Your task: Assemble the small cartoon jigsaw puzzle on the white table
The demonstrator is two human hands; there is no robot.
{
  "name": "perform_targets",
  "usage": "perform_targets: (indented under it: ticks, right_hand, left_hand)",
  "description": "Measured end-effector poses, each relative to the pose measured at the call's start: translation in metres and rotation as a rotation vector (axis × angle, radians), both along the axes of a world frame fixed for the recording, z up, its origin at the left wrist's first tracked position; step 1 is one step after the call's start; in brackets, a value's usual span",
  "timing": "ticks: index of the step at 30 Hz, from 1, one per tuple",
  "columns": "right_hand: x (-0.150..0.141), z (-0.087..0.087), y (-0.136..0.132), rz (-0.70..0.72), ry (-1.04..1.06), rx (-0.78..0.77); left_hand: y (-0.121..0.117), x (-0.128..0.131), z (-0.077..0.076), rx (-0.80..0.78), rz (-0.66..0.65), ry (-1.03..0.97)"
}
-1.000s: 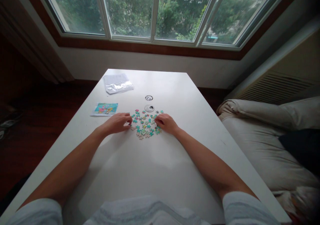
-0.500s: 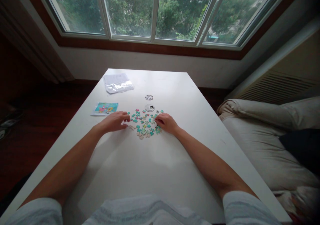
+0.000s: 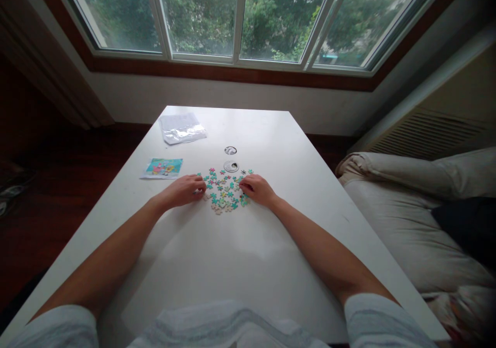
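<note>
Loose jigsaw puzzle pieces (image 3: pixel 222 202), mostly teal with some beige, pink and yellow, lie in a patch on the white table (image 3: pixel 217 265). My left hand (image 3: pixel 189 189) rests at the patch's left edge, its fingers curled and closed down by the outer pieces. At the right edge, my right hand (image 3: pixel 258 189) has thumb and fingers pinched together over the pieces. Whatever lies between the fingertips of either hand is too small and hidden to make out. A printed cartoon picture (image 3: pixel 165 168) on a teal ground lies left of the pieces, beyond my left forearm.
A clear plastic bag with white paper (image 3: pixel 182 128) lies at the table's far left corner. Two round inserts (image 3: pixel 231 167) are set in the tabletop just beyond the pieces. A beige sofa (image 3: pixel 395 219) stands along the right side, and a window (image 3: pixel 236 22) is ahead.
My left hand drew back left with its fingers apart, then came right again to the edge pieces and closed. My right hand has stayed almost still.
</note>
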State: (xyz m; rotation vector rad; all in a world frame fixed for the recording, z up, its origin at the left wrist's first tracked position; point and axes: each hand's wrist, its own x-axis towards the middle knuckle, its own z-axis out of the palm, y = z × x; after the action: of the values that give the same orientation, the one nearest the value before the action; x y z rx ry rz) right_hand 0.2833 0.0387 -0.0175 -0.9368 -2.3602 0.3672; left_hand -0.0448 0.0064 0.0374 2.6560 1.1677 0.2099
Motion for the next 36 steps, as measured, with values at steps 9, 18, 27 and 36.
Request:
perform_targets:
  ticks: [9,18,27,36]
  right_hand:
    - [0.001,0.0,0.0,0.0,-0.002,0.0]
    - [0.001,-0.001,0.0,-0.004,0.007,-0.01]
    - [0.0,0.0,-0.001,-0.007,0.002,0.002]
    - [0.001,-0.001,0.0,0.006,0.01,0.013]
  left_hand:
    - [0.002,-0.001,-0.004,0.115,0.053,0.019]
    - [-0.006,0.005,0.0,0.009,-0.035,-0.052]
    - [-0.008,0.011,0.001,0.028,-0.081,-0.03]
    - [-0.002,0.007,-0.008,0.088,-0.042,-0.043]
